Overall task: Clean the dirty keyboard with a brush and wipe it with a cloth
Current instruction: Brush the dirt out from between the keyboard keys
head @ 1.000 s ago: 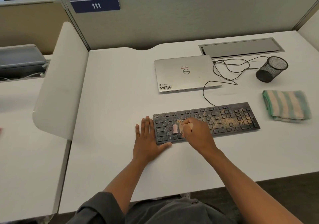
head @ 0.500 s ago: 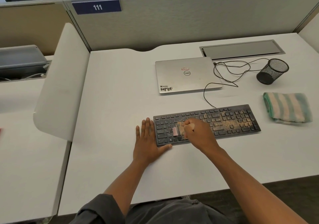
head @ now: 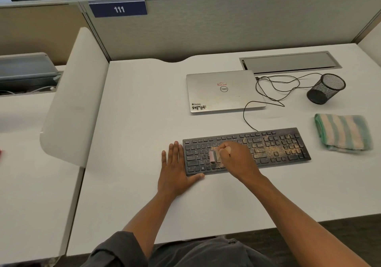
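At the bottom of the frame, two bare forearms reach up from a grey-clothed lap over the near edge of a white desk (head: 132,184). Just below centre, the left hand (head: 175,170) lies flat on the desk, fingers straight and together, its grip apart and holding nothing; the fingers lie along the left end of the keyboard (head: 268,151) and the thumb touches its near left corner. Right beside it, the right hand (head: 237,159) hovers over the left half of the keys with its grip clamped round a small brush (head: 213,157); the pale pinkish brush head touches the keys to the left of the knuckles. The black keyboard lies lengthwise across the centre of the frame, with tan dust thick over its right half and a little by the brush. To its right, at the right edge, a folded green-and-white striped cloth (head: 343,134) lies on the desk, apart from the keyboard. A thin black cable (head: 245,118) runs up from the keyboard's far edge. Beyond, above centre, a closed silver laptop (head: 224,93) lies flat. To the upper right, a black mesh cup (head: 325,88) stands near loops of cable. Behind that sits a grey hatch (head: 288,61) set into the desk. At the top, a grey partition (head: 226,23) carries a blue sign (head: 118,8) reading 111.
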A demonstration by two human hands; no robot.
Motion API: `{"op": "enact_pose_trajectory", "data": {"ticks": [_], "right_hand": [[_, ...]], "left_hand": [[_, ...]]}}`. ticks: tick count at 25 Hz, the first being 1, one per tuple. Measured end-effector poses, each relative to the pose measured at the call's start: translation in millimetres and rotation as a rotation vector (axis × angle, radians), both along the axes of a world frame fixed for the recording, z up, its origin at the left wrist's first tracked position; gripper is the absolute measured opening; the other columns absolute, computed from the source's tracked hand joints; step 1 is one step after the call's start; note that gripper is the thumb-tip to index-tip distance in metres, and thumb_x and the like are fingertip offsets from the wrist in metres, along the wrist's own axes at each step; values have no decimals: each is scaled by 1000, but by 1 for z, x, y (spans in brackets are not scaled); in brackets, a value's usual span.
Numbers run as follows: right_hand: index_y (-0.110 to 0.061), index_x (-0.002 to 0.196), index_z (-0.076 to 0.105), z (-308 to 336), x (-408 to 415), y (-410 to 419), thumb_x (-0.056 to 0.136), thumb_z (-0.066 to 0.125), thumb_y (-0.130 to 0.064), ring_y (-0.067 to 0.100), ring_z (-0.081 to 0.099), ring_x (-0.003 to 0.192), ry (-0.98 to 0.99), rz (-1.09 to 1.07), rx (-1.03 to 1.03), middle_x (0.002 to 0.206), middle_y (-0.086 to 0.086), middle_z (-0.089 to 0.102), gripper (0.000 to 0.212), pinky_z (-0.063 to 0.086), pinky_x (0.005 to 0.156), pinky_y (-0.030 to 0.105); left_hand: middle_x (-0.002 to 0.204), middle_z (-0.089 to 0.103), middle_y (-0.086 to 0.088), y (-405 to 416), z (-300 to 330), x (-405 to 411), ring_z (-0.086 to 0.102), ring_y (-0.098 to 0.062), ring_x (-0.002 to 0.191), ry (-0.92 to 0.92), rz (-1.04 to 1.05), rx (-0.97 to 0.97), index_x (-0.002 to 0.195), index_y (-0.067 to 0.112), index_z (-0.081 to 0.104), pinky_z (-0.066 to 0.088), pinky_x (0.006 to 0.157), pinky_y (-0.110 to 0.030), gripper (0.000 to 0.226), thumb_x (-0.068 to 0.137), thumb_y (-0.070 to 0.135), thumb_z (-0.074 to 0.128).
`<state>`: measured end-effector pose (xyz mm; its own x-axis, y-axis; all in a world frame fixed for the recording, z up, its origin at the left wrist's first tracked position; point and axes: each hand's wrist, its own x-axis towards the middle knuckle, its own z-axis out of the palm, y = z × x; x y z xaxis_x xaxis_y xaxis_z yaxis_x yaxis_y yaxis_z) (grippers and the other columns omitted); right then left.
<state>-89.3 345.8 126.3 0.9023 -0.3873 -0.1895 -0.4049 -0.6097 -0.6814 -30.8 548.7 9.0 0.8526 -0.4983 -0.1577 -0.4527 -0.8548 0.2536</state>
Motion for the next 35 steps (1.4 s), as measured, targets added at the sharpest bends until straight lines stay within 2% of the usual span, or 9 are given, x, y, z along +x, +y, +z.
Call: {"op": "enact_pose_trajectory", "data": {"ticks": [9,14,18,22,24,27,31,35], "right_hand": [[-17,83,73,1,2,-10,90,57,-17,18,69,71,37,18,16,74,0,72,18,53,63,30],[-18,85,72,3,0,-4,90,55,-16,9,63,68,35,80,17,75,-8,69,18,43,55,21],[-18,86,72,4,2,-3,90,54,-17,13,67,71,31,72,42,73,-6,71,18,49,61,25],[-16,84,71,4,1,-2,91,54,-18,11,61,70,57,109,-7,73,-10,66,18,38,54,18],[-12,83,72,3,2,-3,91,55,-17,16,62,71,83,106,-28,76,-3,69,19,37,53,21],[-17,86,72,1,-1,-2,91,55,-17,15,64,72,33,65,11,76,-4,69,18,38,55,22],[-10,82,74,2,-3,-3,93,54,-17,20,65,72,53,104,-61,75,3,72,24,44,59,27],[-15,82,72,-1,-7,-3,94,53,-24,18,66,68,-10,57,-7,70,-1,70,24,50,63,31]], "left_hand": [[165,-25,-10,0,4,-1,-31,-21,150,1,-6,37,158,8,-18,-15,123,-49,127,77,97,23],[166,-23,-11,0,4,-1,-30,-21,151,1,-3,29,158,8,-16,-15,123,-48,129,74,99,15],[166,-23,-11,0,3,-1,-31,-20,150,8,-5,23,158,8,-16,-16,123,-48,129,72,100,12],[166,-23,-11,0,3,-1,-31,-21,150,6,-7,25,158,8,-16,-17,123,-48,129,73,99,12],[167,-21,-12,1,3,-1,-29,-22,151,3,-6,19,159,7,-15,-17,123,-48,128,73,99,13],[166,-23,-12,0,3,-1,-30,-22,151,5,-8,30,158,7,-16,-17,123,-48,129,72,99,11],[166,-22,-12,1,2,-1,-29,-22,151,2,-7,23,159,7,-14,-17,123,-48,129,73,99,13],[167,-21,-12,1,1,-1,-29,-22,151,4,-8,12,159,6,-13,-17,123,-48,130,73,99,15]]}}
